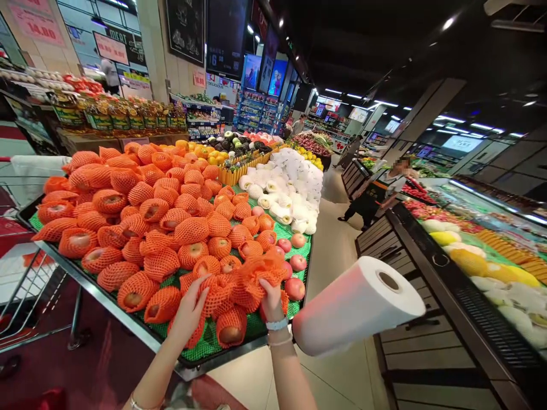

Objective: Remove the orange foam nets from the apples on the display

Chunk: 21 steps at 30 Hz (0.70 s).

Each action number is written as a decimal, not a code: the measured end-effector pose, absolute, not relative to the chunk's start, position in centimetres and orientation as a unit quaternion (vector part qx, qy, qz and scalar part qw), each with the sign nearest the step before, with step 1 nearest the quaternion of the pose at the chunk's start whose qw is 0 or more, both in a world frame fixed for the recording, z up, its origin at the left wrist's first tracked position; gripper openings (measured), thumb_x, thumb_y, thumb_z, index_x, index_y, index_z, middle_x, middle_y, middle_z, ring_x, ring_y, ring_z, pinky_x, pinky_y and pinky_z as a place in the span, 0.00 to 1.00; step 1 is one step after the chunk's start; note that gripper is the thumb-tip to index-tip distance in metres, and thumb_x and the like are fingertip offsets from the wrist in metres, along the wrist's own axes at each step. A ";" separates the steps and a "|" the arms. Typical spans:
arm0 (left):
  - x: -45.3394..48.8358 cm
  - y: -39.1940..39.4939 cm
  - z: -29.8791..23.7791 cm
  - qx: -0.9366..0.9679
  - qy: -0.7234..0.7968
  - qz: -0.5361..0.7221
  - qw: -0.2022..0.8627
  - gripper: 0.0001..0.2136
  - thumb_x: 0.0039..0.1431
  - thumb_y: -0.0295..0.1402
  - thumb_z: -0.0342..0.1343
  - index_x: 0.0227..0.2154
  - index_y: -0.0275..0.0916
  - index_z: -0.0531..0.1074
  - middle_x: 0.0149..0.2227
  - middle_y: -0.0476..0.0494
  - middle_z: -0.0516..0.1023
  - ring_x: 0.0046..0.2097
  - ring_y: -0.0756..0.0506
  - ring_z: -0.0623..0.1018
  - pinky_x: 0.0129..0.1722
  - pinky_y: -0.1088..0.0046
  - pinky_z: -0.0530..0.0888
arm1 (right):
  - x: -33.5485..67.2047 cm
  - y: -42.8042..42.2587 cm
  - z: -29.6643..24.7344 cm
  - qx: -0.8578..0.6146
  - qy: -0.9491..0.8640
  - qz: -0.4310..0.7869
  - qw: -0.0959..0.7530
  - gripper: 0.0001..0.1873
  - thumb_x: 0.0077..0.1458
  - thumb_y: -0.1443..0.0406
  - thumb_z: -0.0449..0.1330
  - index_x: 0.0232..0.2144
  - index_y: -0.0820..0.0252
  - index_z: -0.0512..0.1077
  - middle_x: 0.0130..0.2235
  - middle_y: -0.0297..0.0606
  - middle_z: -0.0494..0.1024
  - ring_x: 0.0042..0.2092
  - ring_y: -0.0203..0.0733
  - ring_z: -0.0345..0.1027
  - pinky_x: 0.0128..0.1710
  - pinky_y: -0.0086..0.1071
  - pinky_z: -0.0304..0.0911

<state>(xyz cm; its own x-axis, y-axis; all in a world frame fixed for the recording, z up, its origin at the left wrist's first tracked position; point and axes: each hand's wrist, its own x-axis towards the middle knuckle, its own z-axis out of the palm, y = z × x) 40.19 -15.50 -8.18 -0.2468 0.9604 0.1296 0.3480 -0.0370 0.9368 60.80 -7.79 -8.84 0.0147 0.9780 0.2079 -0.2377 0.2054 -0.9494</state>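
Observation:
Orange foam-netted apples [156,210] lie heaped on a display stand lined with green mesh [209,341]. At the front edge, my left hand [191,310] has its fingers stretched against the side of a netted apple [219,296], not visibly wrapped around it. Close by on the right, my right hand [272,299] pinches a bunch of loose orange foam net sleeves [261,272] above the pile. Its lower fingers are partly hidden by the netting. Several bare red apples [294,288] sit along the stand's right side.
A large plastic bag roll [354,307] stands at the stand's right corner. White-netted fruit [277,199] lies behind the apples. A shopping cart [34,296] is on the left. Across the aisle, a person in an apron [376,193] stands near another produce counter [410,250].

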 end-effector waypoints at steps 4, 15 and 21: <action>37.5 -13.9 -7.0 0.514 0.623 0.513 0.290 0.23 0.65 0.46 0.44 0.60 0.45 0.61 0.65 0.41 0.64 0.68 0.38 0.58 0.65 0.56 0.59 | 60.8 -5.4 -8.9 -0.420 -0.510 0.450 0.601 0.24 0.55 0.55 0.57 0.52 0.58 0.68 0.48 0.43 0.78 0.52 0.47 0.70 0.57 0.46 0.63; 34.9 -11.8 -6.4 0.446 0.582 0.586 0.346 0.13 0.58 0.47 0.52 0.38 0.44 0.65 0.39 0.45 0.72 0.44 0.43 0.75 0.44 0.69 0.74 | 54.7 -0.4 -8.1 -0.560 -0.625 0.346 0.420 0.47 0.31 0.47 0.74 0.47 0.73 0.71 0.54 0.63 0.71 0.58 0.67 0.61 0.56 0.55 0.58; 38.0 -11.3 -5.4 0.564 0.604 0.552 0.109 0.10 0.57 0.43 0.55 0.29 0.43 0.65 0.41 0.44 0.65 0.49 0.39 0.70 0.53 0.59 0.68 | 54.6 -0.2 -8.3 -0.618 -0.673 0.133 0.384 0.56 0.50 0.43 0.62 0.65 0.79 0.48 0.69 0.67 0.41 0.69 0.66 0.38 0.64 0.55 0.44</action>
